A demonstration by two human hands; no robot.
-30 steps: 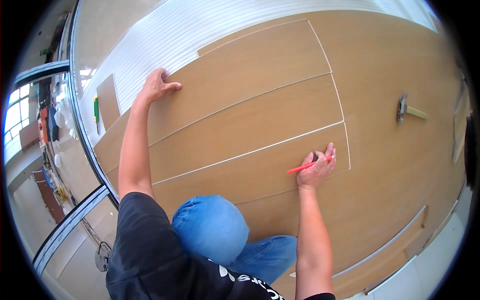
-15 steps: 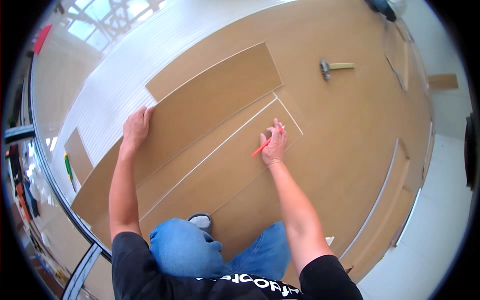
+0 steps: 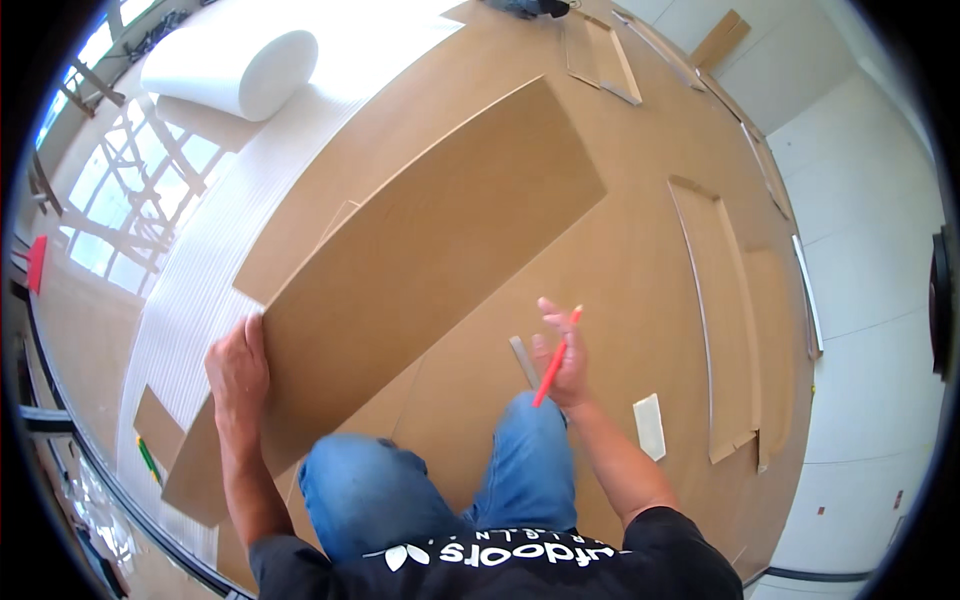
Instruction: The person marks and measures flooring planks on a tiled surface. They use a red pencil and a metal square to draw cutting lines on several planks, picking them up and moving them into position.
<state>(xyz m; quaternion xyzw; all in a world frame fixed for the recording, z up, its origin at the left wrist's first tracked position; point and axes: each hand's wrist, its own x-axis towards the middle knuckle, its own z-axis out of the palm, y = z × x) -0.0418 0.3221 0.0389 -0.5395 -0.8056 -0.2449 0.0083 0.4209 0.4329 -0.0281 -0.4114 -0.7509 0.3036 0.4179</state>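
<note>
My left hand (image 3: 238, 372) grips the left edge of a long brown laminate plank (image 3: 420, 260), which is lifted and tilted off the floor, running from lower left to upper right. A red pencil (image 3: 555, 362) sits in my right hand (image 3: 560, 355), held above my right knee and apart from the plank. A thin grey strip (image 3: 522, 360) lies on the floor just left of that hand. I am kneeling in blue jeans on laid brown flooring (image 3: 640, 250).
White ribbed underlay (image 3: 215, 270) covers the floor at left, with a white roll (image 3: 245, 75) at the top left. Loose plank pieces (image 3: 715, 310) lie at right and at the top (image 3: 600, 55). A small white block (image 3: 649, 425) sits near my right arm. White walls stand at right.
The plank, flat on the floor before, is now lifted by my left hand. My right hand has come off the plank with the pencil. The view swung left; the hammer is out of sight.
</note>
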